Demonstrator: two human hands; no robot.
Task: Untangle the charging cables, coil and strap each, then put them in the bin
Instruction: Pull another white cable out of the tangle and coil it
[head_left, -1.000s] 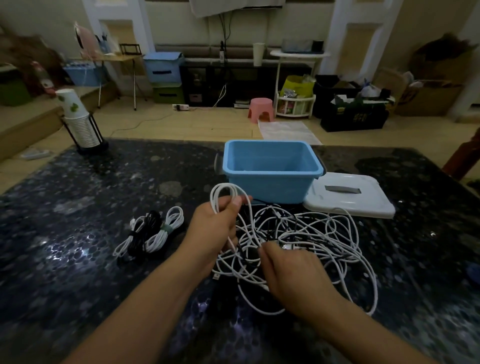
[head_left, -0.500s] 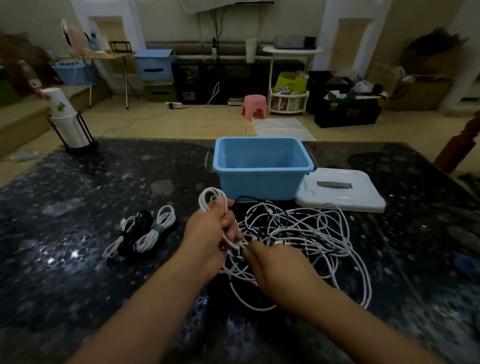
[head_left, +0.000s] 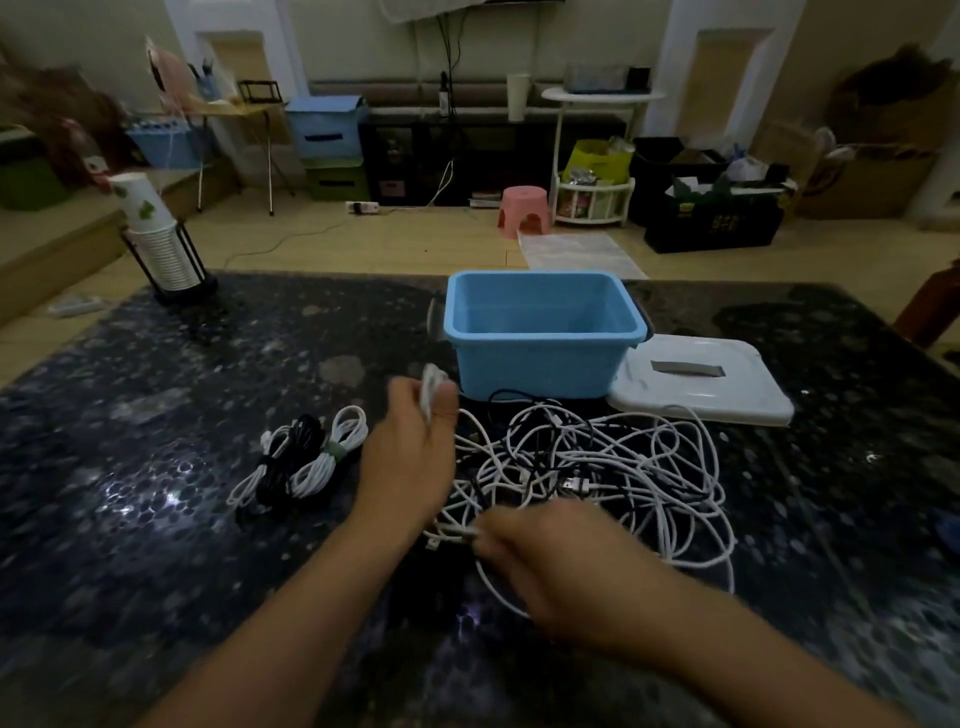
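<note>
No legible writing on bin (head_left: 540, 364).

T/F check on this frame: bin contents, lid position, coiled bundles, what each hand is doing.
1. The blue bin holds coiled cables. False: none are visible in it.
2. The white lid sits on the bin. False: it lies on the table beside it.
3. Coiled bundles lie to the left of the left hand. True.
4. The left hand holds a white cable loop. True.
5. The right hand rests idle. False: it pinches a cable from the tangle.
</note>
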